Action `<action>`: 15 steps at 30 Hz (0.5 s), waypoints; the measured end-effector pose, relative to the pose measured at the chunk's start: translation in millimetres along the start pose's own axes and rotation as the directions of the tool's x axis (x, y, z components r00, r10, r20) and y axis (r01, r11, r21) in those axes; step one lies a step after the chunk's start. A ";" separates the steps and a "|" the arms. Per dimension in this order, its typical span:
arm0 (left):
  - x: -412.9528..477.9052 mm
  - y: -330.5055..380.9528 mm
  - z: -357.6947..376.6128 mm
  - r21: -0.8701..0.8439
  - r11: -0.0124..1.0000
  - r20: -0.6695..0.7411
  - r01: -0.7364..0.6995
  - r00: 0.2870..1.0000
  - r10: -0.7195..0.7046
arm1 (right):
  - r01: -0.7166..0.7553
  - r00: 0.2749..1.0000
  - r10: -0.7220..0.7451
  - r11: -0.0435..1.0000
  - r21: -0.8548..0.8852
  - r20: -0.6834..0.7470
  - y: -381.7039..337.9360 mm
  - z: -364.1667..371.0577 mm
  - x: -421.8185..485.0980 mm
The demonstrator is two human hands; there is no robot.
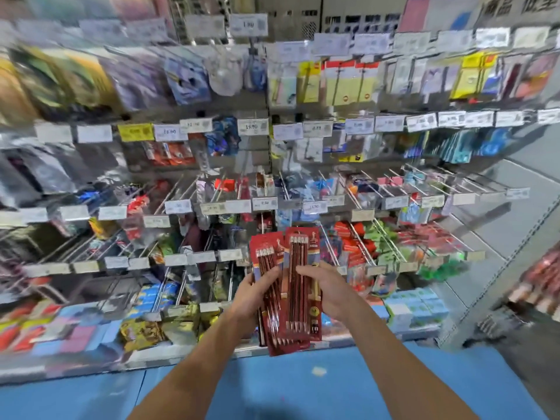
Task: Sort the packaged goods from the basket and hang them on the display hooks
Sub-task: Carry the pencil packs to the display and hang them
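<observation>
Both of my hands hold a fanned stack of red pencil packs upright in front of the display. My left hand grips the left packs, thumb across their front. The right-hand packs are gripped by my right hand, its fingers curled over their face. Each pack shows a row of dark red pencils under clear plastic. Behind them, rows of metal display hooks stick out from the rack, many carrying packaged stationery. No basket is in view.
Price tags line the hook ends. Boxed goods sit on the bottom shelf at the right, more packets at the left. The floor below is blue. A second rack stands at the far right. The view is blurred.
</observation>
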State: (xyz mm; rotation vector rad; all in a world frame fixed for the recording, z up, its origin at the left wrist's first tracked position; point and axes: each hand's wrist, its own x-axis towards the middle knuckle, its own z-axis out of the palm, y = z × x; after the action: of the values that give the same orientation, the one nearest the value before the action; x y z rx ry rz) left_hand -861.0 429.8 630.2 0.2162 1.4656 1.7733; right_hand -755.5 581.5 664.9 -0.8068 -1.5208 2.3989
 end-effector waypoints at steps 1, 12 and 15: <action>7.0 -1.1 -9.6 -0.015 1.000 -0.039 0.000 0.999 0.000 | -0.011 1.000 0.011 1.000 0.000 0.010 7.0 -4.3 17.1; 102.9 11.9 -104.8 -0.011 0.996 -0.187 -0.085 0.979 0.082 | 0.002 0.990 -0.035 0.972 -0.233 -0.136 55.4 -4.4 136.7; 132.4 -2.2 -131.1 0.041 0.997 -0.110 -0.070 0.991 0.074 | -0.066 0.991 0.028 0.952 -0.299 -0.131 114.4 -19.1 185.5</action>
State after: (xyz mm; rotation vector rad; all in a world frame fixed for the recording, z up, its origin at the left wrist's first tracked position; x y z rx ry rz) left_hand -1024.5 420.2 541.2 0.1943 1.5887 1.8424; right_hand -885.5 624.2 494.2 -1.0437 -1.8624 2.1261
